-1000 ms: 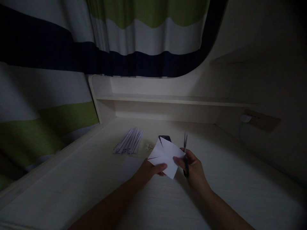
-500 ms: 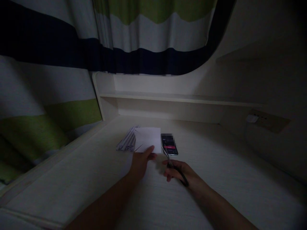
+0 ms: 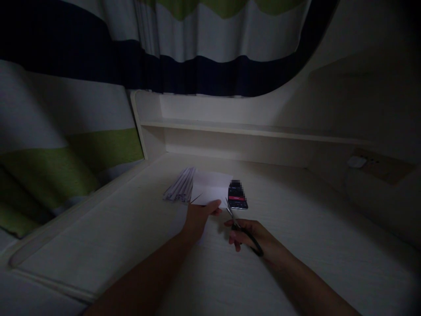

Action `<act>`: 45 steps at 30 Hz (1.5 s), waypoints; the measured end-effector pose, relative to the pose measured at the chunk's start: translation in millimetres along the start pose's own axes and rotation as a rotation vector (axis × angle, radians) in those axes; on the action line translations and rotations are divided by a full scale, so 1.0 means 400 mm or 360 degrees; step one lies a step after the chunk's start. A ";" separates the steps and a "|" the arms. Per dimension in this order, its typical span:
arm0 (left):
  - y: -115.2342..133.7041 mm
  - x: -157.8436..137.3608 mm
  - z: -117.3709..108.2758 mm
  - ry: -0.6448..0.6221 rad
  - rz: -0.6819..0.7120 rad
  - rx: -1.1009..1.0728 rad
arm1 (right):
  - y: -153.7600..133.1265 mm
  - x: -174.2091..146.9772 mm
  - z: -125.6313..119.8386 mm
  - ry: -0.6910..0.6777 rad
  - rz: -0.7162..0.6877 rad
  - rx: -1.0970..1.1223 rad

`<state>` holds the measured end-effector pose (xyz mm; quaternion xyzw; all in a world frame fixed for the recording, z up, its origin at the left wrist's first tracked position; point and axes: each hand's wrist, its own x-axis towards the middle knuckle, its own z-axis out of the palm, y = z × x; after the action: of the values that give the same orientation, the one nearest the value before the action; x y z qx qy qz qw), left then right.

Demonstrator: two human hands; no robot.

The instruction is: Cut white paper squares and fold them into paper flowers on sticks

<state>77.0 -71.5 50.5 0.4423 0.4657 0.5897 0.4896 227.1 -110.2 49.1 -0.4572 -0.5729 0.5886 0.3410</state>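
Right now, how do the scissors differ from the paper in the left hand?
The scissors are silvery and black; the paper is pale. The scissors stand partly open; the paper is a broad sheet with a slit at lower left. The right hand holds the scissors, the left hand the paper. Both are held one-handed.

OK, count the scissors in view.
1 pair of scissors: in the right hand, just right of the paper held by the left hand. No others show.

Bare left grip [image 3: 201,216] and bare right grip [image 3: 251,235], on bare forearms [image 3: 144,270] slimming toward the wrists [image 3: 186,237].
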 end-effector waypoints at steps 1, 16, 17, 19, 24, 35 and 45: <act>0.000 -0.001 0.000 0.0001 -0.0010 0.0033 | 0.003 0.002 0.000 -0.0001 0.0005 0.0000; 0.015 -0.011 0.006 -0.0028 0.0013 0.0186 | 0.002 -0.003 -0.005 -0.0009 -0.0034 -0.0092; 0.018 -0.013 0.007 -0.0033 0.0020 0.0190 | 0.000 -0.004 -0.004 -0.0008 -0.0034 -0.0097; 0.021 -0.015 0.007 -0.0037 0.0032 0.0194 | -0.002 -0.004 -0.003 -0.0006 -0.0045 -0.0088; 0.015 -0.013 0.006 -0.0019 0.0054 0.0214 | 0.003 0.000 -0.003 0.0001 -0.0040 -0.0078; 0.017 -0.011 0.006 -0.0029 0.0049 0.0246 | 0.017 0.007 -0.006 -0.0010 -0.0059 -0.0095; 0.006 -0.007 -0.001 -0.0095 0.0092 0.0221 | 0.011 0.002 -0.006 -0.0013 -0.0044 -0.0082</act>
<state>76.6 -74.4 52.6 0.5057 0.4778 0.5565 0.4542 229.5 -108.9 44.8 -0.4554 -0.5956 0.5707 0.3348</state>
